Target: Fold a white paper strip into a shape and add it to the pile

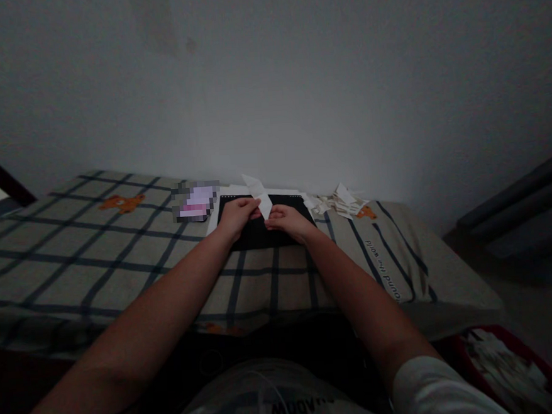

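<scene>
A folded piece of white paper [264,203] is held up between my two hands, its pointed end rising toward the wall. My left hand [239,217] pinches its left edge with the thumb and fingers. Lower down on the right, my right hand [287,222] grips the paper near its bottom corner. Beneath both hands lies a black notebook or board [254,237], with small white marks along its far edge. White sheets stick out from under its left and far sides.
Several folded white papers [349,202] are heaped right of the black board. A pixelated phone-like object [196,202] lies to the left. Checked cloth [151,253] covers the table, which meets a grey wall. A red container [509,367] of paper pieces stands low at right.
</scene>
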Motion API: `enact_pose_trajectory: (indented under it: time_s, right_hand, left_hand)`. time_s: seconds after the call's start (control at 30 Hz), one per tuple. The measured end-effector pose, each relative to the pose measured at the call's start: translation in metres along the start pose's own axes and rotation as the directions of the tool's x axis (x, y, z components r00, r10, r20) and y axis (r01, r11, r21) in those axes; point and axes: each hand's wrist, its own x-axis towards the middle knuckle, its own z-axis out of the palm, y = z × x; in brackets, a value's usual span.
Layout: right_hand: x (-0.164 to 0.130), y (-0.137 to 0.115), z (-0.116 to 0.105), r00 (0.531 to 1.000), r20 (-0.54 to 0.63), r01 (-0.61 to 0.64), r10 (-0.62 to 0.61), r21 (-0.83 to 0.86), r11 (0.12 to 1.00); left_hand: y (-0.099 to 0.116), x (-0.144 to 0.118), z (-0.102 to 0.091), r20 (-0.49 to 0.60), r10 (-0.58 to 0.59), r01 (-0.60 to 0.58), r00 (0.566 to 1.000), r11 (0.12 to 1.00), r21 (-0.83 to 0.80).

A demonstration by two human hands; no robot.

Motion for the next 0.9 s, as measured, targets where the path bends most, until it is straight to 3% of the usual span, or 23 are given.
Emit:
enact_pose_trajectory:
  time_s: [0.1,0.3,0.43,0.57,0.9]
  right_hand:
    - [0.001,-0.003,-0.005,0.998,-0.064,-0.017,0.02,0.054,0.998]
    - [0.006,-0.001,-0.017,0.988,-0.149,0.059,-0.045,0.092,0.994]
    - [0.006,0.001,-0.015,0.977,-0.209,0.061,-0.042,0.084,0.995]
    - [0.004,0.0,-0.011,0.98,-0.197,0.042,-0.024,0.089,0.995]
    - [0.006,0.0,-0.012,0.965,-0.248,0.103,-0.081,0.077,0.992]
  left_hand:
    - [0.001,0.0,-0.002,0.008,-0.002,0.002,1.0,0.998,0.07]
    - [0.005,-0.006,-0.001,0.192,-0.136,0.082,0.972,0.961,0.263]
    - [0.005,-0.008,0.001,0.215,-0.139,0.086,0.967,0.967,0.241]
    - [0.006,-0.007,0.0,0.21,-0.092,0.049,0.973,0.978,0.202]
    - [0.009,-0.012,0.0,0.274,-0.118,0.015,0.955,0.936,0.352]
